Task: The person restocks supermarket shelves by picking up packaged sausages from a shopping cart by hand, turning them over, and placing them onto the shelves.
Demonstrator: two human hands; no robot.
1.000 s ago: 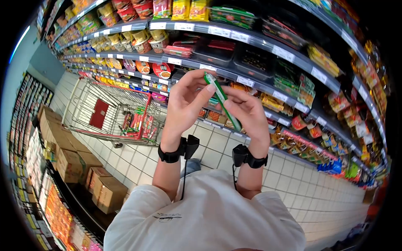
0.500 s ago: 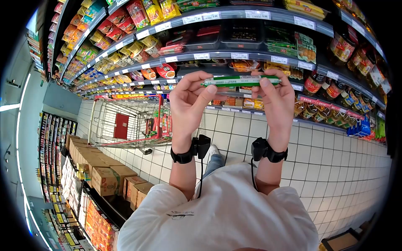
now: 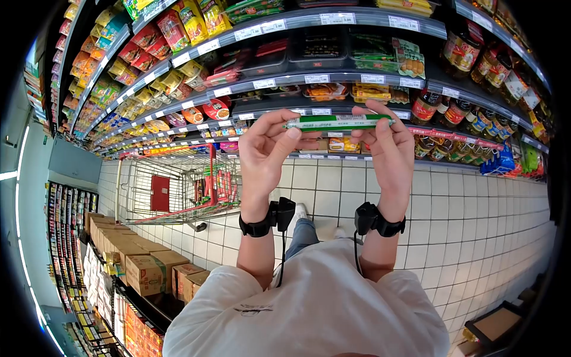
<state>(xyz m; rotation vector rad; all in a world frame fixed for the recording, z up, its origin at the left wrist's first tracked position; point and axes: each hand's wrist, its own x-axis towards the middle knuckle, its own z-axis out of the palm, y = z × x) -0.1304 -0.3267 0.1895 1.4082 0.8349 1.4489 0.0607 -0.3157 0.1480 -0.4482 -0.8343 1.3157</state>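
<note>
A slim green-wrapped snack stick (image 3: pixel 339 122) with white printed text lies level across both my hands, in front of the shelves. My left hand (image 3: pixel 264 156) pinches its left end between thumb and fingers. At the other end, my right hand (image 3: pixel 389 152) has its thumb and fingers closed on the stick. The middle of the wrapper shows between the hands, with small print and a pale label area along it. Black straps with small boxes and cables sit on both wrists.
Stocked shelves (image 3: pixel 333 78) curve across the front, holding packets and trays, with bottles (image 3: pixel 464 50) at the right. A wire shopping cart (image 3: pixel 159 193) with a few packets stands on the left. Cardboard boxes (image 3: pixel 146 273) line the lower left. Tiled floor (image 3: pixel 440 220) lies below.
The shelves have shifted left in view and the cart left and downward. Both hands keep hold of the stick; their thumbs are slightly farther apart, leaving more of its middle showing.
</note>
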